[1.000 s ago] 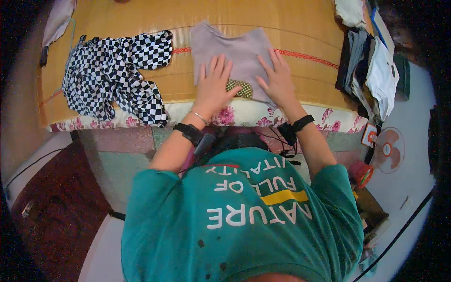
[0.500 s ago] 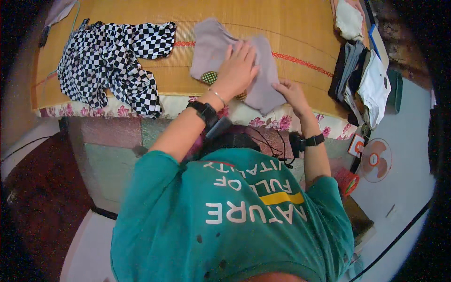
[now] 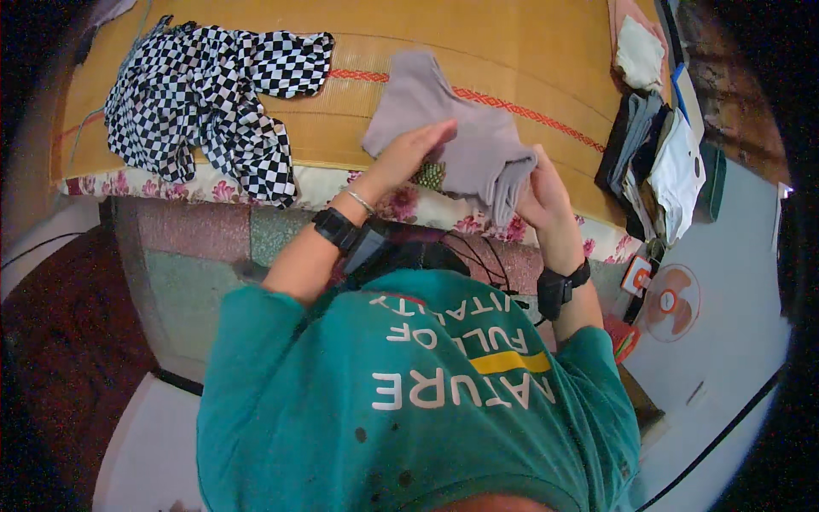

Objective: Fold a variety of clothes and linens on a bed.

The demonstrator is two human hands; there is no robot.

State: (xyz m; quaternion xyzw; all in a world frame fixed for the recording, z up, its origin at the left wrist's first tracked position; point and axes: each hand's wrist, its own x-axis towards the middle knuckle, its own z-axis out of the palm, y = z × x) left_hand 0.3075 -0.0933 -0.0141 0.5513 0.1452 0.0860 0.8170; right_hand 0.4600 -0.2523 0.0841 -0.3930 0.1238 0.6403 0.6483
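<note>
A small mauve-grey garment [image 3: 473, 141] lies near the front edge of a woven mat, its right end bunched and lifted into folds. At its left side my left hand [image 3: 411, 155] rests edge-on, fingers stretched out straight against the cloth. My right hand [image 3: 546, 192] is closed round the garment's right end, with the thumb on top and the other fingers partly hidden. A green patterned patch [image 3: 430, 176] shows at the garment's front edge, close to my left wrist.
A black-and-white checked garment [image 3: 200, 102] lies spread out on the left of the mat [image 3: 350, 128]. Folded dark clothes [image 3: 627, 141] and a white cloth [image 3: 678, 175] are stacked at the right edge. A small fan [image 3: 672, 303] stands lower right.
My right hand has taken hold of the garment's right end and lifted it into folds. My left hand has turned from flat on top to edge-on at the left side.
</note>
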